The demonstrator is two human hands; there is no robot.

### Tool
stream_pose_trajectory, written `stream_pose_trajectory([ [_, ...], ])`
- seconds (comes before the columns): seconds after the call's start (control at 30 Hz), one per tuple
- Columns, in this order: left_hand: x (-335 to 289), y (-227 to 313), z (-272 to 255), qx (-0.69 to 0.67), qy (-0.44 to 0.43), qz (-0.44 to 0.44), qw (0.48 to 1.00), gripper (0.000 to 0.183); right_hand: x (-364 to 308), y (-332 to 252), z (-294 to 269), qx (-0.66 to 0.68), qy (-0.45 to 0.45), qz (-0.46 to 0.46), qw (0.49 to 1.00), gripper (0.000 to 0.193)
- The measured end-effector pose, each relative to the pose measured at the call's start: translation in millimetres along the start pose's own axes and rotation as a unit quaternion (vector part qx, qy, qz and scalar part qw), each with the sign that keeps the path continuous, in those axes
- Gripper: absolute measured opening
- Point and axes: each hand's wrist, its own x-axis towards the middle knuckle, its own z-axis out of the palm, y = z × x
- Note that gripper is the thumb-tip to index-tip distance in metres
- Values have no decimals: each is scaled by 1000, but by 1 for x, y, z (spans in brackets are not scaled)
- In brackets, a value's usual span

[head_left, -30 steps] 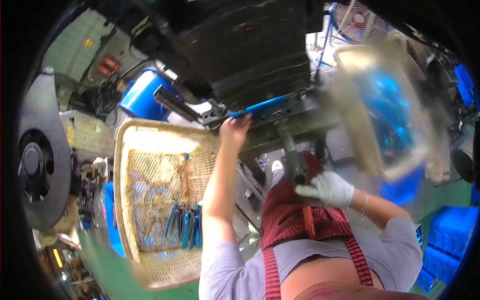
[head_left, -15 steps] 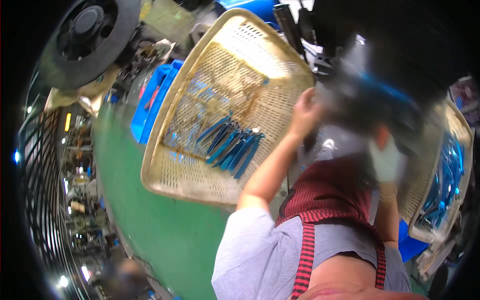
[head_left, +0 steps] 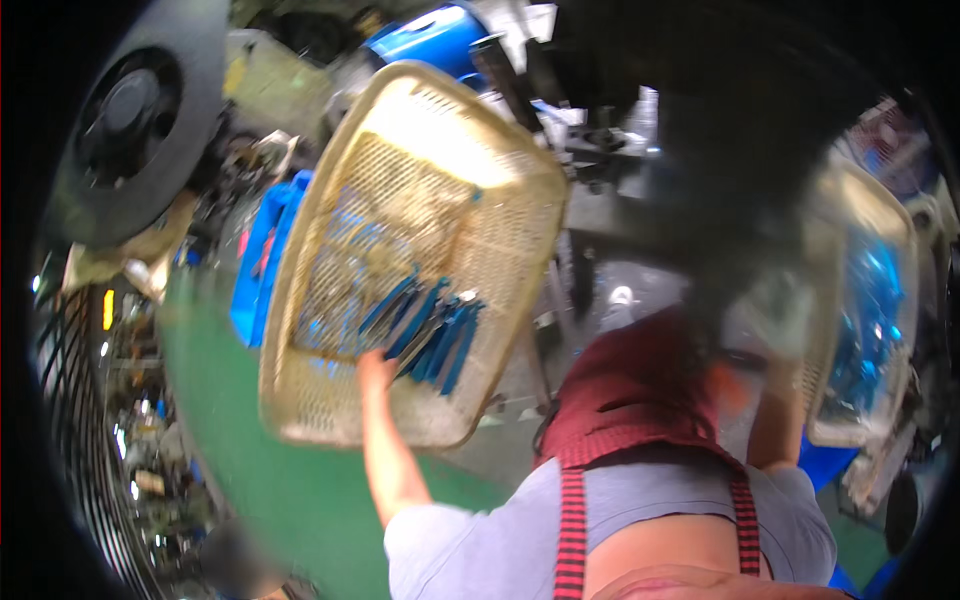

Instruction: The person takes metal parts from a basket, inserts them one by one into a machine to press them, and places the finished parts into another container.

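My left hand (head_left: 375, 370) is bare and reaches into a large cream plastic basket (head_left: 272, 400). Its fingers look bunched together at the lower ends of several slim blue and metal pieces (head_left: 440, 340), which lie side by side there. Whether one of those pieces is between the fingers is too small to make out. On the other side, my right hand (head_left: 783, 312), in a white glove, is smeared by motion in front of a dark machine (head_left: 720, 150). An orange blur (head_left: 735, 388) shows below it, its kind unclear. What the right hand holds, if anything, is hidden.
A second cream basket (head_left: 832, 432) with blue pieces in clear plastic stands at the right. Blue bins (head_left: 262, 265) flank the left basket, and a blue cylinder (head_left: 430, 42) lies behind it. A large dark wheel (head_left: 125, 110) stands far left, above green floor (head_left: 225, 430).
My left hand has gone from the machine's edge leftward to the blue pieces in the basket. My right hand has risen a little and blurred. The whole view has shifted.
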Motion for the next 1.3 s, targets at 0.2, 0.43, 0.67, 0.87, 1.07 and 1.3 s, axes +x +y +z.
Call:
stream_pose_trajectory([
  [0.2,-14,121,-122,-437,121,94,886,14,96,-7,-68,-799,234,75,549,34],
  [0.43,20,268,-90,-772,-147,58,615,33,-44,-73,-170,-802,300,-141,497,21],
  [0.67,57,425,-2,-790,-317,39,523,29,-100,-152,-160,-685,519,160,486,28],
  [0.87,31,517,20,-843,-393,39,365,27,-88,-38,22,-814,-127,-82,561,25],
  [1.07,13,436,19,-813,-234,133,516,41,-28,22,73,-699,102,-138,694,21],
  [1.3,25,128,15,-188,223,116,949,33,-13,49,50,-713,193,14,674,45],
])
